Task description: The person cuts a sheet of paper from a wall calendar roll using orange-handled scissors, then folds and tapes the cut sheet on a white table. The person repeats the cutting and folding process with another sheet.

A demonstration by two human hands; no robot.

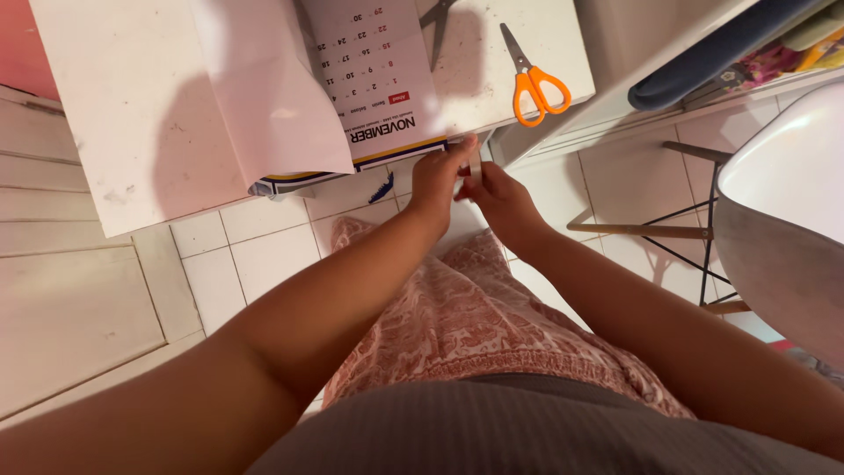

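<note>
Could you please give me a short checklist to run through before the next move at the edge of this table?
1. Both hands meet at the table edge: ok. Left hand and right hand are close together below the calendar sheet.
2. A small pale item is pinched between them: ok, but what it is, cannot tell.
3. Orange-handled scissors within reach on the table: ok, lying free, untouched.
4. Calendar lies flat: not ok, a white sheet overlaps its left side.
5. Calendar's lower edge fixed to the table: cannot tell.
</note>
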